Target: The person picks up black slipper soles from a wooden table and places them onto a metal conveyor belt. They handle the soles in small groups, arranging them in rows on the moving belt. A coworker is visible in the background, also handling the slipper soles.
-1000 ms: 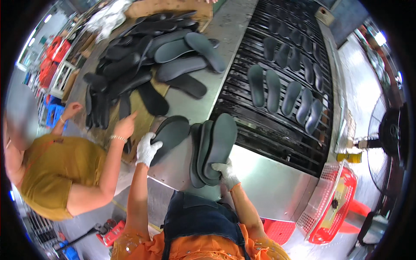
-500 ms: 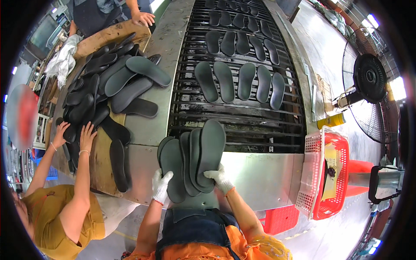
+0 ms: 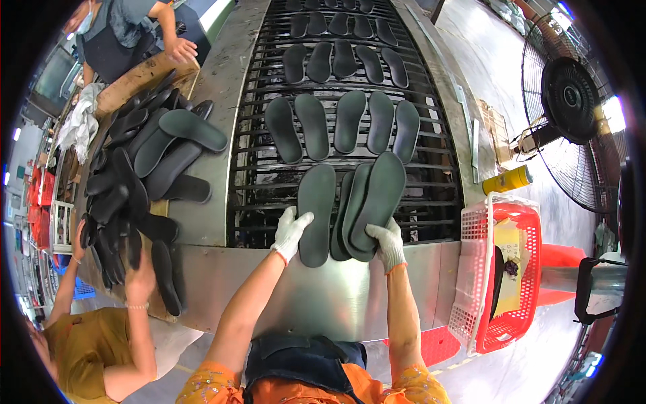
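Both my hands wear white gloves and are over the near end of a conveyor of dark bars (image 3: pixel 282 185). A dark grey-green insole (image 3: pixel 315 209) is in my left hand (image 3: pixel 291 232), gripped along its left edge with the toe end pointing away. My right hand (image 3: pixel 386 244) closes on a small fanned stack of insoles (image 3: pixel 380 195), its thumb on the top one. The stack partly hides the fingers beneath. Just beyond, a row of several insoles (image 3: pixel 350 121) lies flat across the bars, with further rows behind it.
To the left, a wooden-edged table carries a heap of black insoles (image 3: pixel 134 155). A co-worker's hands (image 3: pixel 140 279) are in that heap; another person (image 3: pixel 128 34) stands at its far end. Right of the steel edge (image 3: pixel 417 269) are a red-and-white basket (image 3: pixel 471 276), a yellow cylinder (image 3: pixel 508 180) and a large fan (image 3: pixel 570 101).
My hands have moved forward over the bars and apart. One insole is now separated in my left hand, while the others stay in my right. The co-worker's hands have shifted within the heap.
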### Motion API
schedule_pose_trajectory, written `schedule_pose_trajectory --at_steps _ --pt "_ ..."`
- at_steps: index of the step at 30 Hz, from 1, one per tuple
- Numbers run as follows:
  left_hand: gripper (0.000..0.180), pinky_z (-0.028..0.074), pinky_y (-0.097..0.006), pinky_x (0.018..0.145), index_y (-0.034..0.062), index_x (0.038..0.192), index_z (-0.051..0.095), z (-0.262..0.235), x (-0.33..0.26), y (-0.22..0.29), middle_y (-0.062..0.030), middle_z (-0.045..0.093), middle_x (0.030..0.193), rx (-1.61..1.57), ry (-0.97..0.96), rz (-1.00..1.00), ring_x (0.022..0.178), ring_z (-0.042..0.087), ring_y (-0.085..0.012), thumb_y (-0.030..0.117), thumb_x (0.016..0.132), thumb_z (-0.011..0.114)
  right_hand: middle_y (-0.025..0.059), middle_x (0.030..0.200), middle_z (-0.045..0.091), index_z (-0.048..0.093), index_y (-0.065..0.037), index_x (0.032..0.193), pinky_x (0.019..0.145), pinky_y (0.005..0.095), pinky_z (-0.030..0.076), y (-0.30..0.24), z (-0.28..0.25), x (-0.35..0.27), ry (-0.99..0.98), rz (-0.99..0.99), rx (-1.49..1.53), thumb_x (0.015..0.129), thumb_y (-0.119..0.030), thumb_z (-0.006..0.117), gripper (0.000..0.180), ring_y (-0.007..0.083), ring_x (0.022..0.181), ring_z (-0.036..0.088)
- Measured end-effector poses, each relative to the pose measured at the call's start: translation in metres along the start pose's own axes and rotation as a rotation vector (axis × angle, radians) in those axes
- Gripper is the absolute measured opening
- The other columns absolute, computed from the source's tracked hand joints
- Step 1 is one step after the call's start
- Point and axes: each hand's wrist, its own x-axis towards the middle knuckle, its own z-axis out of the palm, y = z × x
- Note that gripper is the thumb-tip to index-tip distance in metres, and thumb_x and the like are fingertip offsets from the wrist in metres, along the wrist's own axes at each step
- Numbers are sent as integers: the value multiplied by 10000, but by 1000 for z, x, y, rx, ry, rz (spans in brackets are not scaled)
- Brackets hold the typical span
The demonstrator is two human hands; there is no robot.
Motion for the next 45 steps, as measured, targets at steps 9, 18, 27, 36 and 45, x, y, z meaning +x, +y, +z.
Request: schedule_pose_trajectory --at_steps 9,18,27,36,45 --pt "281 550 -388 869 -41 1182 582 -9 16 -12 -136 670 1108 -198 74 -57 973 657 -223 64 927 631 163 1073 692 583 63 1193 813 390 605 -8 -66 38 183 -88 -44 801 116 588 395 267 888 705" --pt "184 530 -361 757 -20 1049 595 -56 40 -29 -94 657 975 -69 198 25 830 612 -175 118 931 625 150 1056 706 617 88 1227 823 361 574 -12 -106 66 225 -88 -146 862 17 601 373 244 883 700" --pt "304 496 -367 792 -29 1108 628 -76 75 -52 -99 675 983 169 332 153 865 609 -186 212 923 636 124 1063 713 615 99 1266 819 329 545 -16 -172 80 388 -96 -321 881 -35 616 407 199 900 684" --pt "410 509 -435 946 -6 1258 623 -67 49 -25 -210 705 1185 446 276 248 1099 674 -339 200 905 639 220 1331 614 577 0 1368 1078 429 433 -4 -120 51 778 -356 -1050 882 -174 638 520 371 1248 568" --pt "313 533 -294 925 13 1219 663 -96 -45 -30 -60 729 1108 187 319 165 1029 675 -129 94 918 697 220 1338 584 615 21 1258 1078 455 425 82 -52 -23 574 -759 -1238 919 -111 632 364 387 1257 538"
